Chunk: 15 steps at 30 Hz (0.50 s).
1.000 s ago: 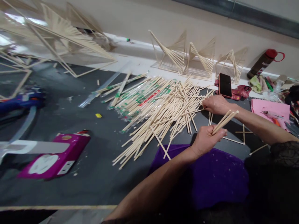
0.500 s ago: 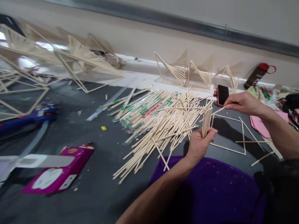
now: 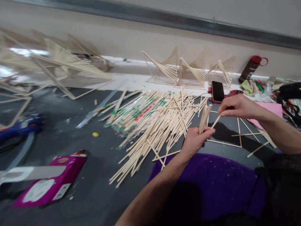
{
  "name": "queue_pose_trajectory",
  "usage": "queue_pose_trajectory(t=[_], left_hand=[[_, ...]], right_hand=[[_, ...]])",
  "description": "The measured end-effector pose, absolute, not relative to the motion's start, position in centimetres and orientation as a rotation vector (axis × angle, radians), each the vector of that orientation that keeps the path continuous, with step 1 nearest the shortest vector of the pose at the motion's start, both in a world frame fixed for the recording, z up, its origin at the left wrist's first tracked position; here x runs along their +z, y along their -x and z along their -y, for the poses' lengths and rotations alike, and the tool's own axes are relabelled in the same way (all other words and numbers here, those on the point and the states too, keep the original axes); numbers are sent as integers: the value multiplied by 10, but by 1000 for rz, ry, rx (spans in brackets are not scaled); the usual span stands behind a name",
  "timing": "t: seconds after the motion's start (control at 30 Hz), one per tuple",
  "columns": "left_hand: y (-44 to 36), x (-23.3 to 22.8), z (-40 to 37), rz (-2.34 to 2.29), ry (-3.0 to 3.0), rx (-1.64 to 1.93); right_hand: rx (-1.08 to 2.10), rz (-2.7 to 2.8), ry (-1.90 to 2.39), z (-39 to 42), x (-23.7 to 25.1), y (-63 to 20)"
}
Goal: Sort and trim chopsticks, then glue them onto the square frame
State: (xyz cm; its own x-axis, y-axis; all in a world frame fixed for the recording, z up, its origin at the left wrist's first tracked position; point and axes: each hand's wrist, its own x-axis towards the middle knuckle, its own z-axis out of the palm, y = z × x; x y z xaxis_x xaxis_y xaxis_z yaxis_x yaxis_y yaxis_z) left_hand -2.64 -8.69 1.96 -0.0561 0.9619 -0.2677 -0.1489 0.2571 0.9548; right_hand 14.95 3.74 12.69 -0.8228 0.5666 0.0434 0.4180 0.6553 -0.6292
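Observation:
My left hand (image 3: 194, 140) is closed round an upright bundle of thin wooden sticks (image 3: 204, 119), which look like chopsticks. Between the thumb and fingers of my right hand (image 3: 235, 106) is the upper end of one single stick (image 3: 215, 121). That stick slants down, its lower end at my left thumb. Beside my left hand lies a loose pile of sticks (image 3: 162, 125), some in clear wrappers with green print. Under and behind my right hand, a square frame of sticks (image 3: 225, 143) lies flat on the dark table (image 3: 98, 169).
Twisted stick models (image 3: 192, 73) stand along the wall. A phone (image 3: 217, 91) and a red-capped bottle (image 3: 250, 69) are at the back right. On the left lie a magenta box (image 3: 54, 179) and a blue glue gun (image 3: 23, 125). Purple cloth (image 3: 225, 185) covers the near edge.
My right hand has moved closer to my left with the single stick, which now tilts down to the left thumb. The view has shifted slightly to the right.

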Motion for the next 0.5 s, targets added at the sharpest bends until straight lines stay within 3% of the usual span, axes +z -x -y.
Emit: queue_pose_trajectory(t=[0.2, 0.5], left_hand=[[26, 20, 85, -1334, -864, 1257], [23, 19, 87, -1397, -869, 1281]], right_hand=[[1510, 1925, 961, -31, 103, -139], [1537, 1732, 918, -21, 87, -138]])
